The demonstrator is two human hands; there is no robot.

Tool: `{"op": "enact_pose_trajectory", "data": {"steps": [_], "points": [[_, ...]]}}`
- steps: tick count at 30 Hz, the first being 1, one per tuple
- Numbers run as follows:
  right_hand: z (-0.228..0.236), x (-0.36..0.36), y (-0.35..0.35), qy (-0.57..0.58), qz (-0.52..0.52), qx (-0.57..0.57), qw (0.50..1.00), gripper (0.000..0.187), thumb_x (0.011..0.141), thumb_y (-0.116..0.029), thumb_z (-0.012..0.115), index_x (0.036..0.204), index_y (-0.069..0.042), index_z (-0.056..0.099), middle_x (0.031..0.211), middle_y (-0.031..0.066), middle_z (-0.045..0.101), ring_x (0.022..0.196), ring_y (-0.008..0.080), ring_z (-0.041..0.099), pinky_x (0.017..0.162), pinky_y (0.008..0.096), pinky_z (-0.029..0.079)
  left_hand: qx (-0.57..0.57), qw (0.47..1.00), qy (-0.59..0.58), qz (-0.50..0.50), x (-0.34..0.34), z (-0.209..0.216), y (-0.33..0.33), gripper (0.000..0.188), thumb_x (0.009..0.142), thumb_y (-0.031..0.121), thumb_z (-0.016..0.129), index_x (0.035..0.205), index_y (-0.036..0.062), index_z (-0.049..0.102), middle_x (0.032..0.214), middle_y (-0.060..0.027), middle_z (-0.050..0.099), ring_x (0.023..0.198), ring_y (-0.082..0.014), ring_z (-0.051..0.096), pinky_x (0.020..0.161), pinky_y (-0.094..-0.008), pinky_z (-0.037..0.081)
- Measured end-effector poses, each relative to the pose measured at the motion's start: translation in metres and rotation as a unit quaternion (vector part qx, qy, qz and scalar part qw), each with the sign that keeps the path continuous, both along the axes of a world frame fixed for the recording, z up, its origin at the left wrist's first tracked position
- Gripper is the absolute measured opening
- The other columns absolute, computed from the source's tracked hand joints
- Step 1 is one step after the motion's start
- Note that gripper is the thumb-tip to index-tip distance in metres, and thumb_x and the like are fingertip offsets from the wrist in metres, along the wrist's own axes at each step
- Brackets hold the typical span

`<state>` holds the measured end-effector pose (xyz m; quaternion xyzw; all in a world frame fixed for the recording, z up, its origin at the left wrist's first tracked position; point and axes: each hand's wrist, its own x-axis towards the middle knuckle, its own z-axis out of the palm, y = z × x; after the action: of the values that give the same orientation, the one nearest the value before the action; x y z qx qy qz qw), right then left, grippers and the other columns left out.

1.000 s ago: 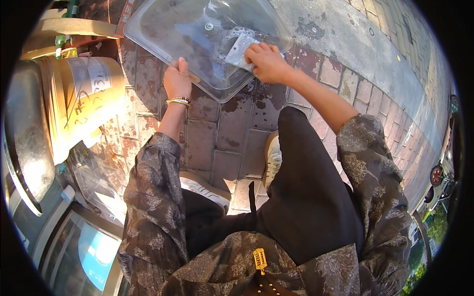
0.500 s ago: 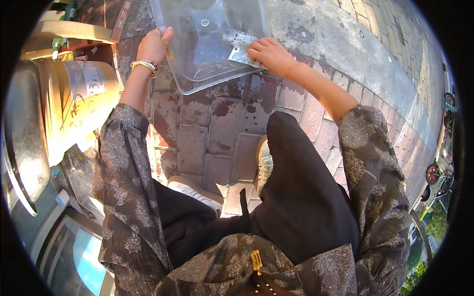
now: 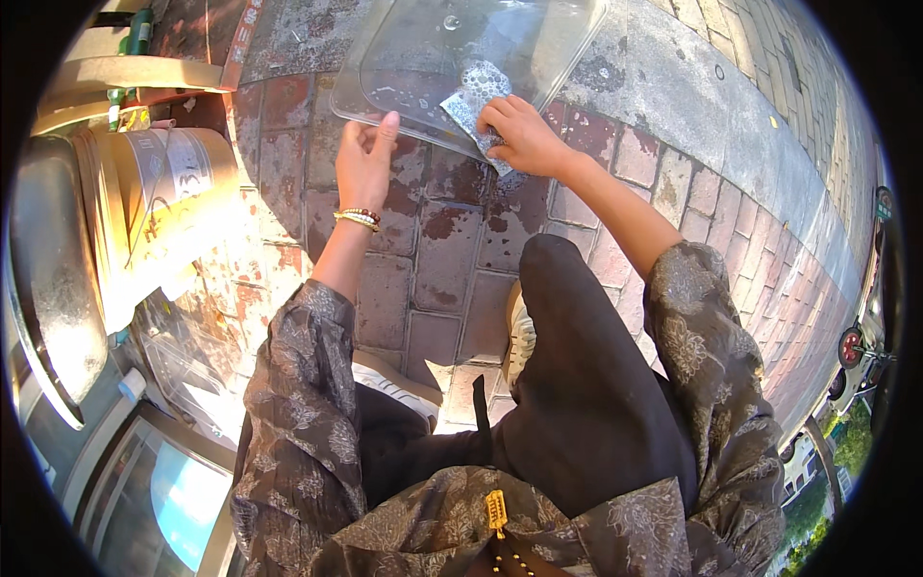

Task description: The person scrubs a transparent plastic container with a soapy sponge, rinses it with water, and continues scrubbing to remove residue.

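A clear plastic lid or shallow tray (image 3: 423,82), wet with a few drops, is tilted in front of me at the top of the view. By its near edge, my left hand (image 3: 365,154) grips it, thumb upright along the rim and the other fingers curled. My right hand (image 3: 524,135) is closed on a greyish-white soapy cloth (image 3: 468,113), which lies across the lid's near rim. White suds (image 3: 484,79) cover the cloth's far end and the plastic beside it. The lid's far end is cut off by the view.
Wet brick paving (image 3: 447,231) lies below, with a grey concrete strip (image 3: 663,106) beyond to the right. On my left stand a yellowish cardboard-like bundle (image 3: 178,192), a metal basin (image 3: 62,269) and a wooden stool-like frame (image 3: 135,72). Parked vehicles (image 3: 851,356) show at the far right.
The lid has turned and shifted right. My left hand has moved right and nearer, from its left side to its near edge. The right hand has drawn the cloth slightly nearer.
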<state>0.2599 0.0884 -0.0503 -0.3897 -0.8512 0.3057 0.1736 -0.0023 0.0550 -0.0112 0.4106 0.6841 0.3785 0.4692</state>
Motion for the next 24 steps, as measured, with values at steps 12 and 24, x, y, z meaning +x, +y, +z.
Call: {"op": "enact_pose_trajectory", "data": {"steps": [12, 24], "points": [[-0.008, -0.005, -0.02, -0.018, -0.037, 0.081, 0.996, 0.038, 0.068, -0.001, 0.076, 0.094, -0.009, 0.051, 0.099, 0.0076, 0.053, 0.097, 0.0303, 0.053, 0.082, 0.0413, 0.044, 0.044, 0.962, 0.228, -0.146, 0.042, 0.016, 0.026, 0.036, 0.101, 0.037, 0.048, 0.091, 0.0048, 0.059, 0.07, -0.0091, 0.071, 0.072, -0.0337, 0.068, 0.067, -0.0442, 0.051], [-0.012, -0.018, -0.013, -0.082, -0.038, 0.066, 0.994, 0.032, 0.069, -0.003, 0.073, 0.092, -0.012, 0.053, 0.1, 0.0051, 0.055, 0.101, 0.0297, 0.053, 0.082, 0.039, 0.044, 0.005, 0.957, 0.229, -0.18, 0.06, 0.007, 0.022, 0.03, 0.097, 0.034, 0.056, 0.093, 0.0042, 0.059, 0.075, -0.0103, 0.072, 0.077, -0.0366, 0.068, 0.071, -0.0451, 0.051]]}}
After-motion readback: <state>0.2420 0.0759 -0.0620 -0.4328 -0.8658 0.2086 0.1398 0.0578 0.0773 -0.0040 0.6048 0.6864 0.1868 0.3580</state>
